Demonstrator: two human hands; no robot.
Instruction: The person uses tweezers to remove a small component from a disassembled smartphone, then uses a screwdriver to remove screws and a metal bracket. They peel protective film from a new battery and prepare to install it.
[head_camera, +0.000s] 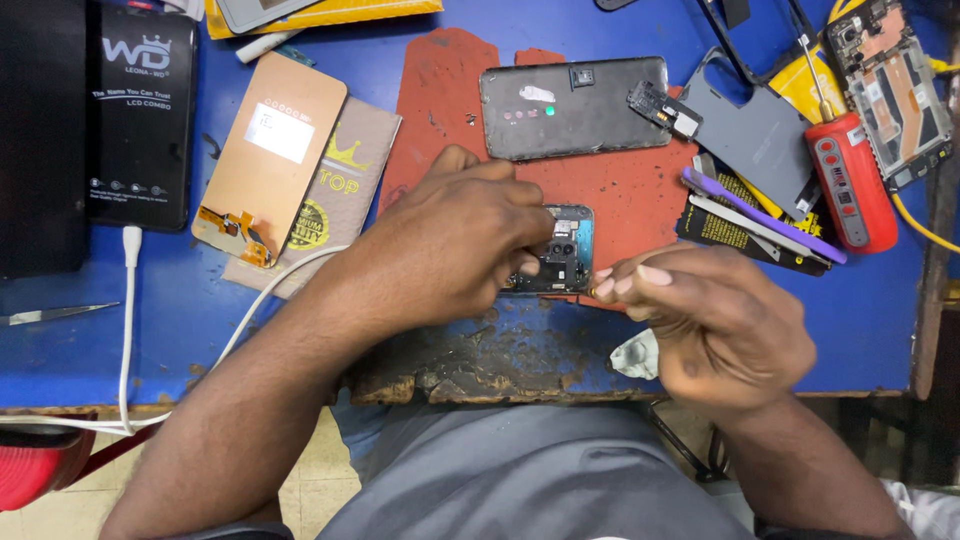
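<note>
- Left hand (455, 240) at frame centre grips an opened phone (560, 250), covering most of it.
- Right hand (700, 320) pinches something too small to identify beside the phone's right edge.

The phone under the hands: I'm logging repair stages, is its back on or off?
Off: the phone shows bare internals, and a dark back cover lies apart.

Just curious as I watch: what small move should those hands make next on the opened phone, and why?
Probably steady the opened phone with the left hand and bring the right hand fingertips onto its right edge: they are pinched right beside it, and the phone's inner parts lie exposed.
</note>
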